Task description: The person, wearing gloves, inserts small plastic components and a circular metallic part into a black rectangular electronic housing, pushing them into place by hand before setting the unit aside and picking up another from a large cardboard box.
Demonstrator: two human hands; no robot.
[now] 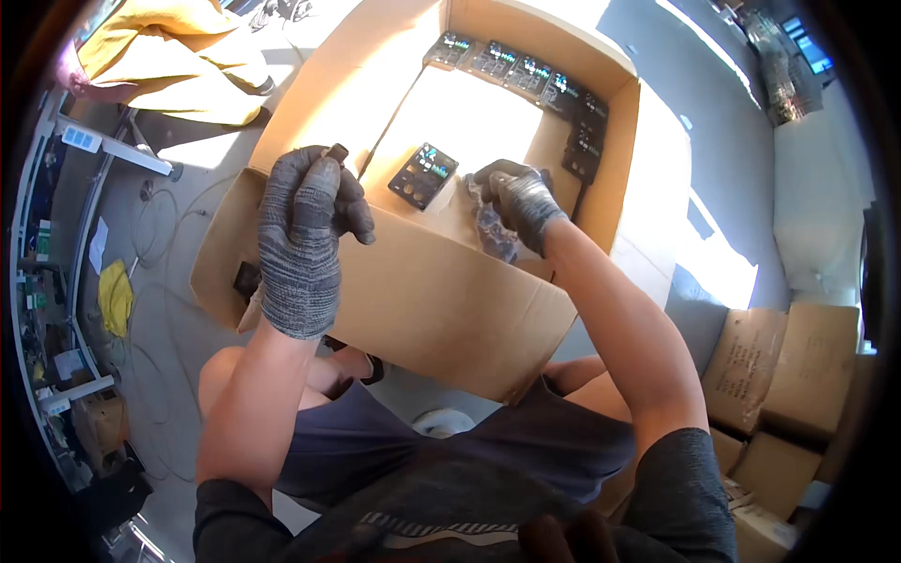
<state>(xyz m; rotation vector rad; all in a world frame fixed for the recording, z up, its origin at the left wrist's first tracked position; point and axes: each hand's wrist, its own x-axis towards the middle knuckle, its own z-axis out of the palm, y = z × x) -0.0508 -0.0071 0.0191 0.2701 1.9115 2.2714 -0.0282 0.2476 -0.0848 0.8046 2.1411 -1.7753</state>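
A large open cardboard box (422,291) stands in front of my knees. My left hand (305,235), in a grey knit glove, is raised over its near left edge. Thumb and fingers there pinch a small dark piece (336,152) whose kind I cannot make out. Inside the box, at the right, my gloved right hand (522,202) has its fingers closed on crumpled greyish plastic film (495,233). Between my hands a black boxy item (422,176) with round holes and a coloured label sits in the box. Several similar black items (530,75) line its far and right walls.
Yellow cloth (169,56) lies at the upper left, near a metal-framed shelf (80,310) with assorted goods. Thin cables loop on the floor by a small yellow bag (114,298). Closed cartons (798,366) are stacked at the lower right. Bright sunlight washes out part of the box.
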